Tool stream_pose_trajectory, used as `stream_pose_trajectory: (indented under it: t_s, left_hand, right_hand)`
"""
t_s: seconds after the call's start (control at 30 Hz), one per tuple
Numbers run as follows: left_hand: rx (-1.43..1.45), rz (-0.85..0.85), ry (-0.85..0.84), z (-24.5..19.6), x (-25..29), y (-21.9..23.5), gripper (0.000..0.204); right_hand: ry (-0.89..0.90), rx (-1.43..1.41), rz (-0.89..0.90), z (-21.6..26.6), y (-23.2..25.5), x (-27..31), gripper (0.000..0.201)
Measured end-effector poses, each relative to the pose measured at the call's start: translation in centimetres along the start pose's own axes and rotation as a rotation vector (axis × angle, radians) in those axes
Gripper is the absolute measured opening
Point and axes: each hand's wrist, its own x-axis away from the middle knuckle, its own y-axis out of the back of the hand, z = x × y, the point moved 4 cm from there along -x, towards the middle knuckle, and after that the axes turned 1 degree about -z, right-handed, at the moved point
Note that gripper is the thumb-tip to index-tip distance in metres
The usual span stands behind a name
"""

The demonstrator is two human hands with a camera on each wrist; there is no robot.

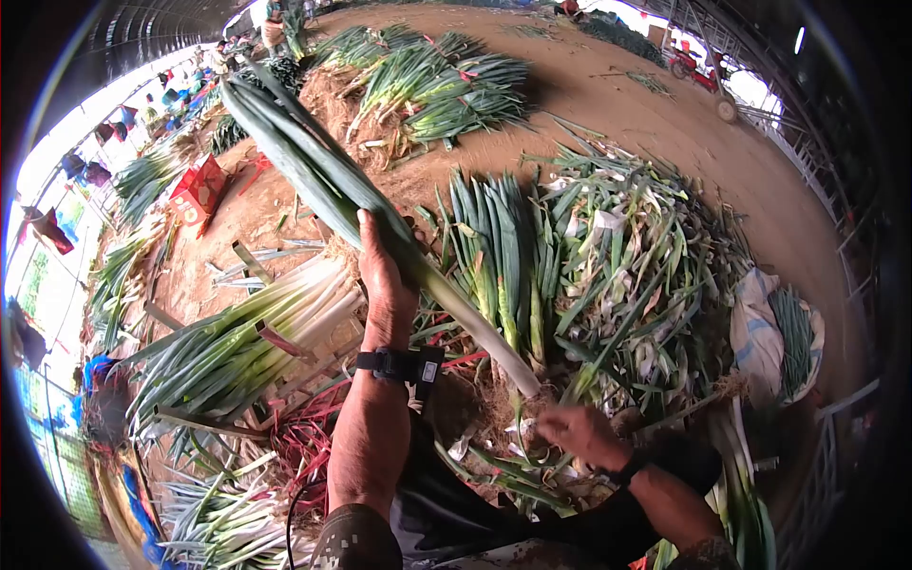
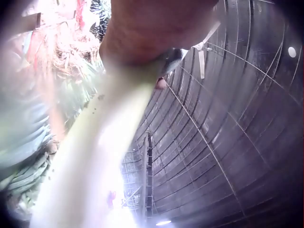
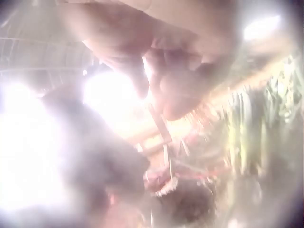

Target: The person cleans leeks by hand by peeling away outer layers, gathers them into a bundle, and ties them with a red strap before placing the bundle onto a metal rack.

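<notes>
A long leek [image 1: 313, 161] slants across the head view, green leaves at upper left and white stalk down to its roots at lower right. The left hand [image 1: 385, 285] grips it around the middle. In the left wrist view the same hand [image 2: 156, 28] is wrapped over the pale stalk [image 2: 95, 147]. Just below and right of the root end, the right hand [image 1: 581, 434] has bent fingers and touches no leek that I can make out. The right wrist view is hazy; there the right hand [image 3: 161, 57] shows a small gap between thumb and fingers.
White-stalked leeks [image 1: 247, 332] lie on a slatted wooden frame at left, with red ties [image 1: 309, 432] below. Green leeks [image 1: 494, 256] stand ahead, beside a heap of leaf scraps [image 1: 636, 275]. A white sack [image 1: 757, 323] is at right, a red box [image 1: 199, 190] at upper left.
</notes>
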Motion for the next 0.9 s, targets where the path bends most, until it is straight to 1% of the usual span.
stream_pose_trajectory:
  t_s: [0.03,0.07,0.1,0.17,0.2,0.27,0.3,0.33,0.43,0.57,0.6,0.7,0.73,0.83,0.9]
  left_hand:
    - [0.049,0.0,0.001,0.1,-0.2,0.0,0.051]
    - [0.059,0.013,0.023,0.3,-0.3,0.1,0.051]
    - [0.075,0.037,0.034,0.5,-0.5,0.3,0.051]
    - [0.11,0.078,0.051,0.7,-0.6,0.6,0.052]
    - [0.088,0.047,0.058,0.7,-0.6,0.8,0.055]
    - [0.145,0.1,0.053,0.7,-0.1,0.5,0.058]
    - [0.172,0.129,0.051,0.6,0.2,0.1,0.06]
    - [0.16,0.101,0.071,0.7,0.6,0.1,0.069]
    - [0.28,0.183,0.096,1.1,0.9,-0.7,0.075]
    - [0.324,0.231,0.132,2.0,1.3,-1.7,0.074]
    - [0.311,0.232,0.124,1.9,1.6,-2.0,0.07]
    - [0.328,0.32,0.134,2.1,2.0,-2.8,0.065]
    - [0.317,0.331,0.127,2.0,2.2,-2.9,0.061]
    - [0.295,0.357,0.102,1.9,2.4,-3.4,0.057]
    - [0.316,0.388,0.121,1.9,2.6,-3.6,0.054]
  right_hand:
    - [0.135,-0.106,-0.184,2.2,1.6,-1.5,0.022]
    - [0.125,-0.081,-0.251,4.6,3.4,-2.4,0.017]
    - [0.102,-0.12,-0.273,5.7,4.4,-3.1,0.016]
    - [0.243,-0.066,-0.405,7.2,5.4,-4.3,0.018]
    - [0.293,-0.048,-0.416,7.4,5.5,-4.7,0.02]
    - [0.392,-0.018,-0.441,7.7,5.3,-5.5,0.024]
    - [0.354,-0.036,-0.411,7.9,5.2,-5.8,0.025]
    - [0.314,-0.054,-0.382,8.2,5.2,-5.8,0.027]
    - [0.202,-0.19,-0.345,7.2,4.5,-6.7,0.029]
    - [0.083,-0.317,-0.304,6.4,4.5,-7.5,0.026]
    - [0.063,-0.357,-0.274,6.0,4.4,-7.6,0.023]
    - [0.024,-0.17,-0.247,6.0,4.4,-7.4,0.02]
    - [0.037,-0.2,-0.28,5.6,4.3,-7.4,0.02]
    - [0.066,-0.299,-0.379,4.7,3.8,-7.6,0.02]
    - [0.067,-0.374,-0.442,5.3,4.0,-7.9,0.02]
